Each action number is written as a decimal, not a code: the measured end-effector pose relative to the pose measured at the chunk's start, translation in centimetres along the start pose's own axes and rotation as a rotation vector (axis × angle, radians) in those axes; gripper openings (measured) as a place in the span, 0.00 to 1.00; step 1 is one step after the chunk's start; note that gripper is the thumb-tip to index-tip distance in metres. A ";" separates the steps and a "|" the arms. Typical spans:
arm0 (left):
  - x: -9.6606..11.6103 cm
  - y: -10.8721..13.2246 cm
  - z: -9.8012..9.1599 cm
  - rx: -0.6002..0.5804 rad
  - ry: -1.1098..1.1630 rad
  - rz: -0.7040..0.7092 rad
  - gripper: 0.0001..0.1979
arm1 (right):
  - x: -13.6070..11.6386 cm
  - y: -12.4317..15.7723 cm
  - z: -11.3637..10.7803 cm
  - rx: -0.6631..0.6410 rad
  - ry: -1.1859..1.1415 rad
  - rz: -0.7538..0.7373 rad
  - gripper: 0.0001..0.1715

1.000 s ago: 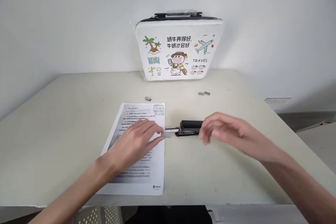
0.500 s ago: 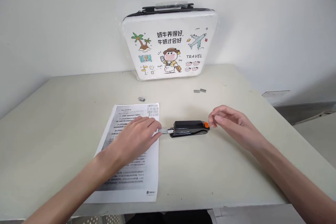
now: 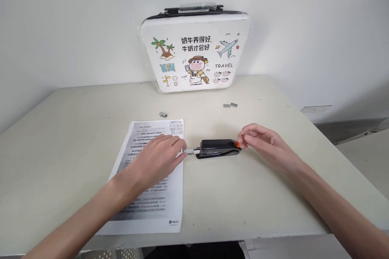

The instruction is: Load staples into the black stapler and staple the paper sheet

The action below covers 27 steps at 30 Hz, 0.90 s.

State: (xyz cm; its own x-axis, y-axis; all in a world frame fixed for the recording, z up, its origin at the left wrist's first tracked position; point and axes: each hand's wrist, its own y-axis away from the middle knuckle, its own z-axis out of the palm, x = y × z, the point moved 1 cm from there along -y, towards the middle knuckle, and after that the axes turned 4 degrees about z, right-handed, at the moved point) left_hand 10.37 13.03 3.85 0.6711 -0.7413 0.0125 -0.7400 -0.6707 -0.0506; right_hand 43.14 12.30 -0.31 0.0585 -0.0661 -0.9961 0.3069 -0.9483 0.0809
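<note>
A black stapler [image 3: 216,148] with an orange end piece [image 3: 237,144] lies on the table. From its left end sticks out a silver metal slide [image 3: 191,151]. My left hand [image 3: 164,151], resting over the printed sheet [image 3: 146,206], pinches the tip of that slide between thumb and fingers. My right hand [image 3: 263,141] is at the stapler's other end, its fingers loosely curled and its thumb a little apart. Its fingertips partly cover the orange piece and seem to touch it; no grip around the stapler's body shows.
Behind the sheet lies a small strip of staples [image 3: 163,114], and two more staple strips [image 3: 230,105] lie farther right. A white case [image 3: 194,52] with cartoon prints and a black handle leans against the wall. The table's front edge [image 3: 219,239] runs below the sheet.
My right hand has moved slightly left, its fingertips now over part of the orange piece. My left hand keeps its pinch on the metal slide. The view has shifted a little.
</note>
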 end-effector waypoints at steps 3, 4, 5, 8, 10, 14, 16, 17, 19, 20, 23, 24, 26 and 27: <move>0.1 0.0 -0.1 -0.027 -0.027 -0.002 0.09 | 0.1 0.0 -0.1 -0.001 0.010 0.007 0.10; 0.1 -0.1 -0.2 -0.036 -0.033 -0.004 0.08 | 0.2 0.0 -0.1 0.001 0.012 0.010 0.10; 0.2 -0.3 -0.3 -0.046 -0.037 -0.006 0.07 | 0.2 0.0 -0.1 0.004 0.012 0.011 0.11; 0.6 -0.8 -0.6 -0.088 -0.047 -0.013 0.07 | 0.3 0.0 -0.2 0.011 0.007 0.008 0.11; 0.7 -1.0 -0.7 -0.116 -0.052 -0.015 0.07 | 0.3 0.0 -0.2 0.007 0.011 0.004 0.11; 0.2 -0.5 -0.3 -0.076 -0.003 -0.015 0.07 | 0.1 0.0 0.0 0.010 0.036 -0.001 0.13; -0.4 0.1 0.1 -0.029 0.068 -0.029 0.08 | -0.2 0.0 0.1 0.040 0.069 0.002 0.14; -0.8 0.4 0.3 -0.011 0.116 -0.044 0.09 | -0.3 0.1 0.1 0.062 0.100 0.005 0.14; -1.5 0.9 0.7 0.013 0.235 -0.066 0.12 | -0.4 0.1 0.3 0.109 0.180 0.015 0.16; -1.9 1.1 0.9 0.022 0.297 -0.066 0.12 | -0.4 0.1 0.4 0.119 0.219 0.022 0.17; -2.7 1.3 1.2 0.028 0.452 0.000 0.11 | 0.2 -0.1 0.8 0.081 0.319 0.045 0.20; -2.9 1.2 1.3 0.027 0.484 0.034 0.11 | 0.4 -0.2 0.9 0.058 0.351 0.041 0.21; -3.1 0.7 1.5 0.026 0.517 0.103 0.11 | 1.0 -0.4 1.3 0.032 0.416 0.013 0.21; -3.1 0.4 1.7 0.031 0.520 0.136 0.11 | 1.3 -0.5 1.4 0.028 0.444 -0.008 0.21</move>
State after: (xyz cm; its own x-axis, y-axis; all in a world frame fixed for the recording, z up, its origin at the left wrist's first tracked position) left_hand 8.07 15.08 2.13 0.4524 -0.7410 0.4962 -0.8115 -0.5728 -0.1155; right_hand 41.76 12.23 -1.66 0.4605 0.0748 -0.8845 0.2830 -0.9568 0.0664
